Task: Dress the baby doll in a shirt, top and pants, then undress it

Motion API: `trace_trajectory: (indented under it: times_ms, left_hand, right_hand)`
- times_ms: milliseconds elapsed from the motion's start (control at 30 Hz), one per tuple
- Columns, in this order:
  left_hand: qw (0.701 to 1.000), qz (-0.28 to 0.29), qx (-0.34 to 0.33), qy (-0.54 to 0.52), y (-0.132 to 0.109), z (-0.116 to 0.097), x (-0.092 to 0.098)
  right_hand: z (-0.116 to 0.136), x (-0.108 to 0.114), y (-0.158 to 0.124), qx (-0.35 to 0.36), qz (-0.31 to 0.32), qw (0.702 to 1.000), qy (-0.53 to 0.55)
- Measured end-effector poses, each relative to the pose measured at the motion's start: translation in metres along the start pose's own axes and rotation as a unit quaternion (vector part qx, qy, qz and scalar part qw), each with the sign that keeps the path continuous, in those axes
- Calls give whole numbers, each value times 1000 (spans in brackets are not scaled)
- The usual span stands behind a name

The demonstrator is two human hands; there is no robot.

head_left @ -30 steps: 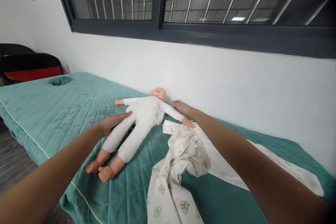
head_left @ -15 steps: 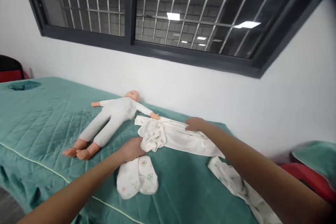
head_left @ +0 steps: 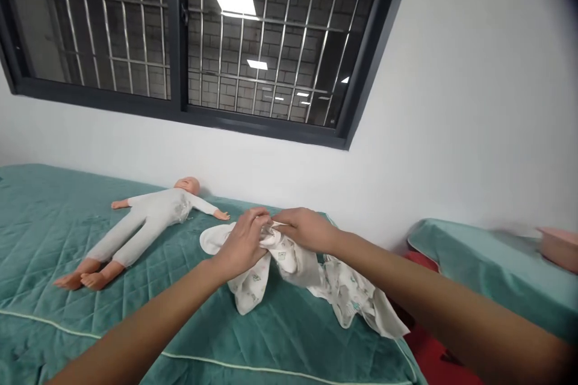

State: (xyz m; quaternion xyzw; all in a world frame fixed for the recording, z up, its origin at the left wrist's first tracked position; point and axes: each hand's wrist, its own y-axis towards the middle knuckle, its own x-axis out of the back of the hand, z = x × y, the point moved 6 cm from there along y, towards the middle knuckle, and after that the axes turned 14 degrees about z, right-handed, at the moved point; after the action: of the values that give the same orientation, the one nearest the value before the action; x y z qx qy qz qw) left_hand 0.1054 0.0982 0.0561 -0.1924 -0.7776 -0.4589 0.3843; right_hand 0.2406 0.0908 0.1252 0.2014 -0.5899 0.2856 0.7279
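Observation:
My left hand (head_left: 246, 243) and my right hand (head_left: 304, 228) are close together over the green bed, both closed on a bunched white baby garment (head_left: 253, 286). Small coloured prints mark the cloth, and a rounded foot-like end hangs below my left hand. Another rounded white end (head_left: 213, 239) pokes out to the left of that hand. More printed baby clothing (head_left: 350, 289) lies crumpled to the right, under my right forearm; I cannot tell whether it joins the held piece. Fingers and folds hide the exact grip points.
A baby doll (head_left: 156, 210) in a white suit lies on its back at left on the quilted green cover (head_left: 180, 289). Behind the bed is a white wall with a barred window (head_left: 271, 42). At right are red fabric (head_left: 433, 349), another green-covered surface (head_left: 478, 252) and a pinkish basin (head_left: 560, 246).
The hands were apart, the right over a flat white garment; now they meet over gathered cloth. The footed end has been lifted off the cover. The view has swung right.

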Motion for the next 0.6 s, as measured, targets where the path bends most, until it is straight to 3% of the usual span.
trace_trajectory:
  times_ms: [67,133,267,367,467,600]
  left_hand:
    - [999,5,8,-51,7,-12,-5]
    - [993,63,29,-91,15,-24,-11]
    - [985,168,-10,24,26,-52,-7]
    - [977,141,39,154,29,-52,8]
    - [968,84,67,228,25,-57,13]
    - [969,29,-90,229,1,-102,-4]
  right_hand:
    - [7,2,-24,14,-5,999,48]
    - [14,2,-47,16,-11,996,83]
    - [23,-3,-91,-24,-35,995,95]
    - [11,-16,-115,-111,-73,982,138]
    - [-11,-44,-123,-184,-115,950,225]
    - [-7,-92,-110,-113,-121,955,247]
